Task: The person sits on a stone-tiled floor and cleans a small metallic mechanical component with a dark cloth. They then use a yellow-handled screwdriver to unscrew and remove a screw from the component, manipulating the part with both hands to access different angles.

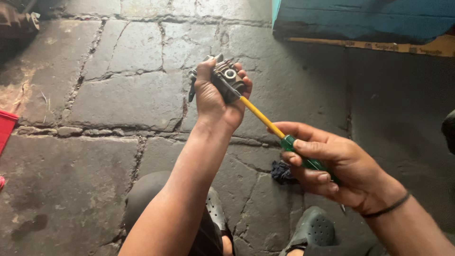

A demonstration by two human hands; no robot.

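While left hand [215, 102] grips ribbed metal part [228, 80], right hand [341, 170] holds screwdriver [265, 121].

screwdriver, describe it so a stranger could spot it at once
Over the grey stone-slab floor, the right hand holds a green-handled screwdriver with a yellow shaft. Its tip reaches the dark finned metal engine part in the left hand. Nothing else here is yellow and thin.

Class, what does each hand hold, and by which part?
Left hand grips the metal engine part around its body; right hand holds the screwdriver by its green handle.
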